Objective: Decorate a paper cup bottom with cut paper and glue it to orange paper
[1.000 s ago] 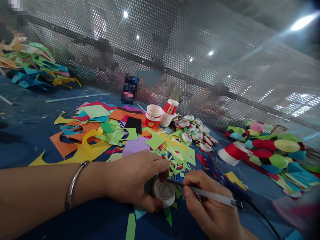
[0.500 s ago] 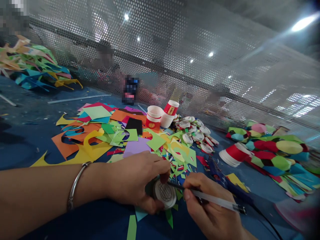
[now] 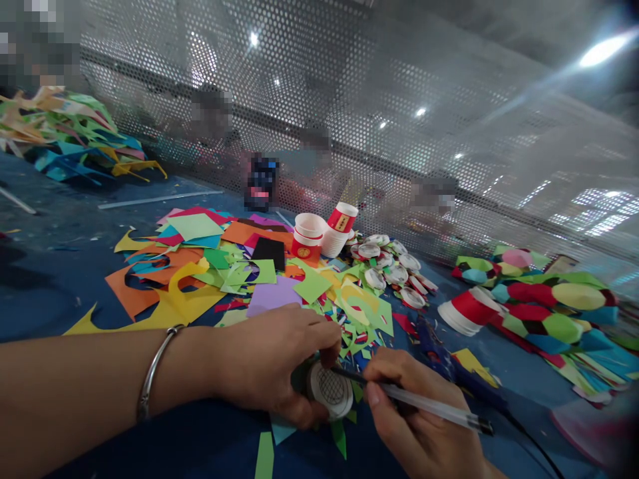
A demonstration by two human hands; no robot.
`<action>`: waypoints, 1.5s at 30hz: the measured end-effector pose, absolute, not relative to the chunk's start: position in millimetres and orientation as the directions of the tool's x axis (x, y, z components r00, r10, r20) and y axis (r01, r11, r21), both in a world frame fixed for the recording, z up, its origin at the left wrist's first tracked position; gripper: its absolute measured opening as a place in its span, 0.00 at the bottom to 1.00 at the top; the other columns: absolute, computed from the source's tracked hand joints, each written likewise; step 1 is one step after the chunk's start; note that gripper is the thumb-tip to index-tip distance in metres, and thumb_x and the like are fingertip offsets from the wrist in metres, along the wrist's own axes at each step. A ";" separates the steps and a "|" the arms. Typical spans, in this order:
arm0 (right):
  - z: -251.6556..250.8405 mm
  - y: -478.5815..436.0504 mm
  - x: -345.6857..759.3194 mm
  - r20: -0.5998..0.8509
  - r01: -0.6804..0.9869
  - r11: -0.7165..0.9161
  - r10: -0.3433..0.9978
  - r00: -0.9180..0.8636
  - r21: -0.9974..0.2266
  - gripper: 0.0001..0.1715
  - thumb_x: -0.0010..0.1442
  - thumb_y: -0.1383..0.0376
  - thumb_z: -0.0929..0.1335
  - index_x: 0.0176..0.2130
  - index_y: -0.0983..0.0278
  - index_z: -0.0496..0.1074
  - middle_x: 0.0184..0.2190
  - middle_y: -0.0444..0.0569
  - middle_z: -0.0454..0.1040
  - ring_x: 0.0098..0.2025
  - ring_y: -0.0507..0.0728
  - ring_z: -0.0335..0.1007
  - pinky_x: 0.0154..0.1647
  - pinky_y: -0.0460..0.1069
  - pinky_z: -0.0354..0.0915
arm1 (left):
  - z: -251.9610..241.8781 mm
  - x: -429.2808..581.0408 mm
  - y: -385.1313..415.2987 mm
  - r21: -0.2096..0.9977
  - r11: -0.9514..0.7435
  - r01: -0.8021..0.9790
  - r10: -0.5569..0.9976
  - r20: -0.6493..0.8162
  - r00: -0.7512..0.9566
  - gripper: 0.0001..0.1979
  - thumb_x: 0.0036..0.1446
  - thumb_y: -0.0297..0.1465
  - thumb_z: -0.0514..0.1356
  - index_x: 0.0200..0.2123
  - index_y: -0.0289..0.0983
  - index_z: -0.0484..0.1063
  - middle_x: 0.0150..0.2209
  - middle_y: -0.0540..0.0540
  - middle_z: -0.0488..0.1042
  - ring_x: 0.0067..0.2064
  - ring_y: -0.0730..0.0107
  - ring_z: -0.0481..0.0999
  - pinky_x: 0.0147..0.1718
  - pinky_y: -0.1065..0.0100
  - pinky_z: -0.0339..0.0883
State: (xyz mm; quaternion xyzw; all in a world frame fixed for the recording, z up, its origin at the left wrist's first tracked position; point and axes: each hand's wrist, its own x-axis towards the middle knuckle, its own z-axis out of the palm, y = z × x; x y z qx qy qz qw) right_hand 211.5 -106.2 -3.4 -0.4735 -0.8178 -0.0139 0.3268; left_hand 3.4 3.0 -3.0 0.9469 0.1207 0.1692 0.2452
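My left hand [image 3: 279, 366], with a silver bangle on the wrist, pinches a small round white disc [image 3: 331, 392] by its rim. The disc looks like a cut-off paper cup base, with a dark criss-cross grid drawn on its face. My right hand [image 3: 419, 412] grips a pen [image 3: 429, 404] with a clear barrel and black end cap. The pen tip meets the upper edge of the disc, close to my left fingertips. Green paper scraps [image 3: 338, 439] lie under and around the disc.
Coloured paper offcuts [image 3: 190, 293] spread beyond my hands. Paper cups [image 3: 308, 233] stand behind, near a heap of cup bases [image 3: 384, 256]. A blue glue gun [image 3: 449, 366] with a cord lies right, near a tipped cup stack [image 3: 469, 309] and colourful paper pieces [image 3: 554, 299].
The pen tip has shifted slightly left along the disc's upper edge. Both hands keep their hold, and the view has moved a little.
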 end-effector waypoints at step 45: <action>-2.5 -107.7 202.4 0.473 0.712 0.586 0.789 -0.392 -0.387 0.08 0.62 0.71 0.62 0.36 0.61 0.68 0.26 0.43 0.71 0.25 0.51 0.68 0.25 0.45 0.64 | -2.8 2.6 2.2 0.521 -0.839 0.156 0.323 0.246 0.914 0.23 0.43 0.38 0.70 0.41 0.39 0.67 0.39 0.47 0.74 0.41 0.61 0.72 0.34 0.66 0.64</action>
